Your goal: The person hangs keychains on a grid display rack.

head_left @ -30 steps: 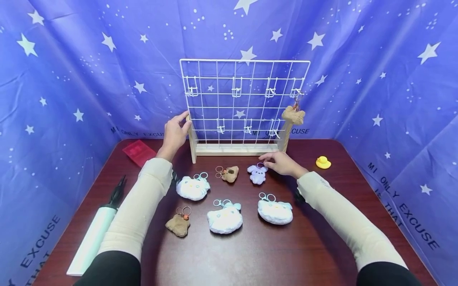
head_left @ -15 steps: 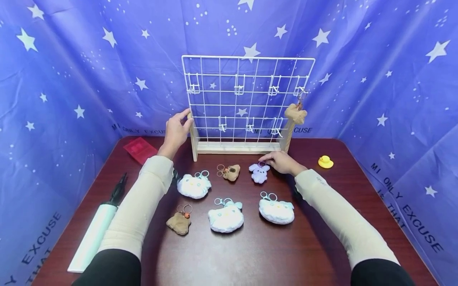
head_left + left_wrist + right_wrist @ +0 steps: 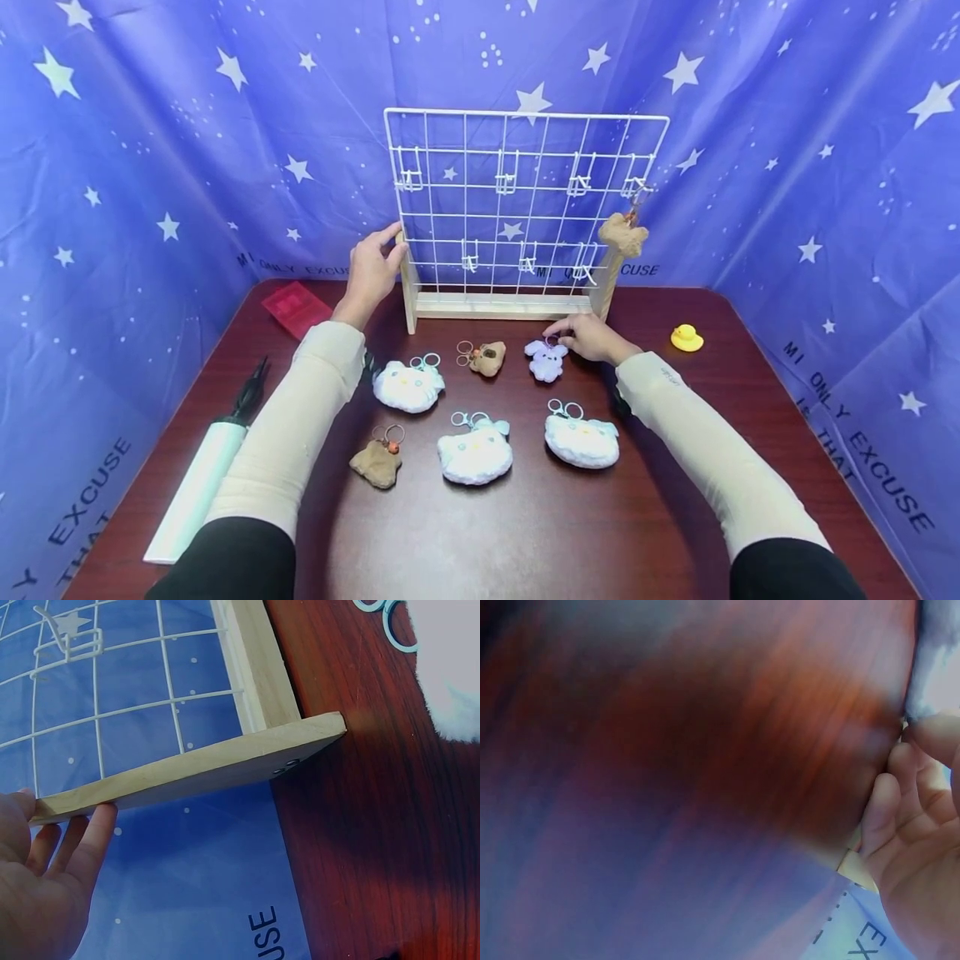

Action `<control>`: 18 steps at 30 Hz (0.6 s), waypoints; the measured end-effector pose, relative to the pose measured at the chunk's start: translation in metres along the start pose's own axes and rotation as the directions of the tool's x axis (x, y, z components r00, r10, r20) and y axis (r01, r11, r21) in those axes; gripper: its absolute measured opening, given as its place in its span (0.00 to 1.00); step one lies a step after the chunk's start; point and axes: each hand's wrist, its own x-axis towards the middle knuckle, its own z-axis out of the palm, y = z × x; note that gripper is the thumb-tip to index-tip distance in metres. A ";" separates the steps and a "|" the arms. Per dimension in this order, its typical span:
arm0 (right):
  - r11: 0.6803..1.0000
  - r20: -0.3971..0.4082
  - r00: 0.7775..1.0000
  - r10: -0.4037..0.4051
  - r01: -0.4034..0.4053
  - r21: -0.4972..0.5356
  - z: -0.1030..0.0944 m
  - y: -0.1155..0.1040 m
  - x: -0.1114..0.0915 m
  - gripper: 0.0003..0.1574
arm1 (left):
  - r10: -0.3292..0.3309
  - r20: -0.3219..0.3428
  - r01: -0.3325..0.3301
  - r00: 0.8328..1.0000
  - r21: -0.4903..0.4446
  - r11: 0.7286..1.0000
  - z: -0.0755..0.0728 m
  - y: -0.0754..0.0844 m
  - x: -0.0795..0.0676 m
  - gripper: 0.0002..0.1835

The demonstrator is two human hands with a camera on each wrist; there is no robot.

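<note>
My left hand (image 3: pixel 372 271) grips the upper end of the left wooden post (image 3: pixel 187 761) of a white wire display rack (image 3: pixel 528 111), thumb on one side and fingers on the other. Small white hooks hang on its grid. At the rack's foot my right hand (image 3: pixel 592 337) pinches the ring of a purple plush bunny keychain (image 3: pixel 547 363), which lies on the table. In the right wrist view, thumb and fingertips meet beside the blurred plush (image 3: pixel 934 645). A brown plush keychain (image 3: pixel 624 235) hangs from the upper right hook.
White cat plush keychains (image 3: pixel 408 386) and brown plush keychains (image 3: pixel 377 463) lie on the dark red table (image 3: pixel 480 542). A red packet (image 3: pixel 296 310) and a white hand pump (image 3: pixel 197 492) lie at left, a yellow rubber duck (image 3: pixel 686 337) at right. A starry blue curtain (image 3: pixel 187 125) stands behind.
My right thumb and fingertips have closed together on the bunny keychain's ring. My left hand keeps its hold on the post. The head view has shifted slightly.
</note>
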 end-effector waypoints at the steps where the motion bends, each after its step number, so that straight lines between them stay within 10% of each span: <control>1: 1.000 -0.005 1.000 0.006 -0.006 0.001 0.001 0.001 -0.001 0.19 | 0.002 -0.001 -0.002 1.000 -0.005 1.000 0.001 0.000 0.000 0.23; 18: 0.999 -0.044 0.999 0.029 -0.027 0.046 -0.004 0.000 -0.007 0.10 | -0.022 0.011 0.022 1.000 -0.006 1.000 0.002 0.001 0.001 0.23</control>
